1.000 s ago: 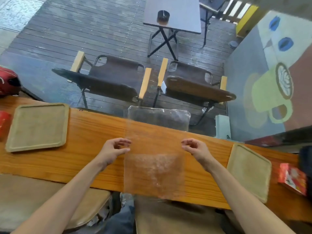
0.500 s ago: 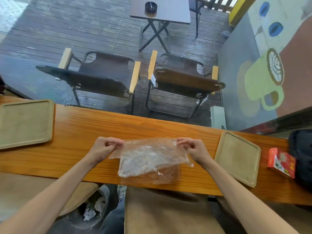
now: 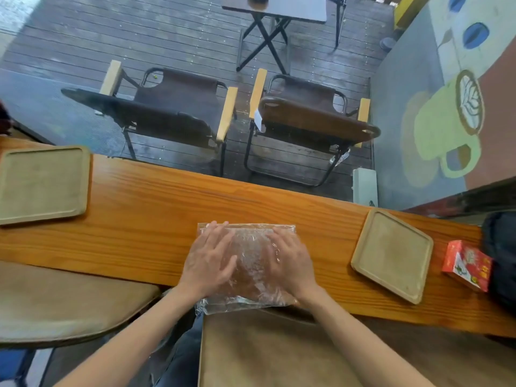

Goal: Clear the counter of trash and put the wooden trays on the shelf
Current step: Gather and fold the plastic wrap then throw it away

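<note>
A clear, crinkled plastic bag (image 3: 251,258) lies folded flat on the wooden counter (image 3: 145,208), its near edge hanging over the counter's front. My left hand (image 3: 209,258) presses on its left half with straight fingers. My right hand (image 3: 290,261) presses flat on its right half. One wooden tray (image 3: 42,182) sits on the counter at far left. A second wooden tray (image 3: 391,252) lies turned at an angle to the right of my hands.
A red carton (image 3: 466,265) lies on the counter right of the second tray, beside a dark bag (image 3: 499,252). Tan stool seats (image 3: 55,300) stand below the counter's front edge. Beyond the counter are two folding chairs (image 3: 173,113) and a small table (image 3: 282,7).
The bag was held up spread between both hands, then folded down. It now lies flat on the counter with both palms pressing it instead of pinching its edges.
</note>
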